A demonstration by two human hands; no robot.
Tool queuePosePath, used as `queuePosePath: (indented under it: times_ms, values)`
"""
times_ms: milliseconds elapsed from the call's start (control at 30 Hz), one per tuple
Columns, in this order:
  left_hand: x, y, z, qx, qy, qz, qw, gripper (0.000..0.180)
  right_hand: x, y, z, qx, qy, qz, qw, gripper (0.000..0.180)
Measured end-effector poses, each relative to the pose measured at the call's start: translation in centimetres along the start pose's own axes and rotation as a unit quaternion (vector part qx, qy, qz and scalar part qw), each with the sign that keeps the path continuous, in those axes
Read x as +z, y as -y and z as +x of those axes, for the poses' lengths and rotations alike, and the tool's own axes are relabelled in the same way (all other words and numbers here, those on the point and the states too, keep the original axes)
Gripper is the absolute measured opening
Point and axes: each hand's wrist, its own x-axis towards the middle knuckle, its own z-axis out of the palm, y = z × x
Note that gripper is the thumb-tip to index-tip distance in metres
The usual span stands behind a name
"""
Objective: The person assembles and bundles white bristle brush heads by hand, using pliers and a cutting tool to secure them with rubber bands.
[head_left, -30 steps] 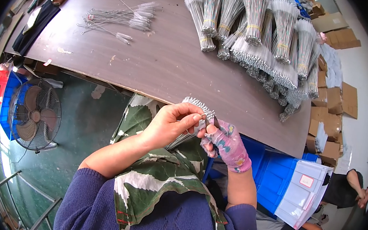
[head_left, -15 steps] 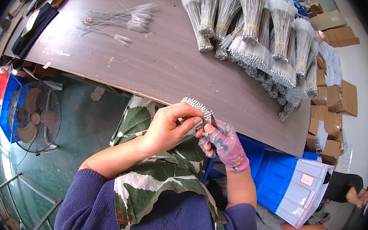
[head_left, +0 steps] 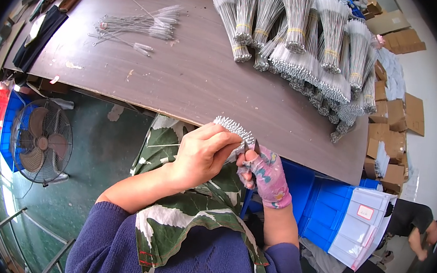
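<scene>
My left hand (head_left: 204,153) is closed, its fingers pinched together. A thin wire-stemmed brush (head_left: 163,145) sticks out leftward from it, mostly hidden. My right hand (head_left: 271,178), in a pink flowered fingerless glove, grips a dark two-pointed hand tool (head_left: 256,146), its tips upward; scissors or pliers, I cannot tell which. Between my hands, at the table's near edge, lies a bundle of thin wire brushes (head_left: 232,128), its packed looped ends showing. The rest of that bundle is behind my fingers, and which hand bears it is unclear.
Tied bundles of brushes (head_left: 294,39) are piled on the brown table (head_left: 182,76) at the far right. Loose brushes (head_left: 142,26) lie far left. A fan (head_left: 41,139) stands left below the table. Blue and white bins (head_left: 338,220) are at right, people beyond them.
My left hand has turned over slightly, and a thin wire now shows to its left. My right hand has shifted slightly, and the tool's two points are more visible.
</scene>
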Motion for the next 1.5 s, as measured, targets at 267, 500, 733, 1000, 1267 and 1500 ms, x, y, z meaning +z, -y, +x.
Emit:
queuePosePath:
  times_ms: [267, 500, 733, 1000, 1267, 1500]
  values:
    - [-0.6, 1.1, -0.6, -0.085, 0.027, 0.018, 0.996, 0.008, -7.7, 0.8, 0.0, -0.216, -0.087, 0.234, 0.944, 0.032]
    - [0.7, 1.0, -1.4, -0.282, 0.068, -0.262, 0.921, 0.013, -2.4, 0.4, 0.0, -0.065, -0.05, 0.011, 0.997, 0.03]
    - [-0.1, 1.0, -1.1, -0.342, 0.109, -0.402, 0.842, 0.016, -2.2, -0.1, 0.1, -0.045, -0.018, -0.043, 0.998, 0.045]
    - [-0.2, 1.2, -1.2, -0.422, 0.125, -0.456, 0.773, 0.017, -1.0, 0.7, -0.1, 0.039, 0.011, -0.066, 0.997, 0.066]
    - [-0.3, 0.4, -1.0, -0.409, 0.127, -0.465, 0.775, 0.016, -1.0, 0.4, 0.2, 0.087, 0.01, -0.033, 0.996, 0.063]
    - [-0.6, 0.2, -0.8, -0.405, 0.145, -0.46, 0.777, 0.015, -1.4, 0.0, 0.2, 0.116, 0.026, -0.021, 0.993, 0.062]
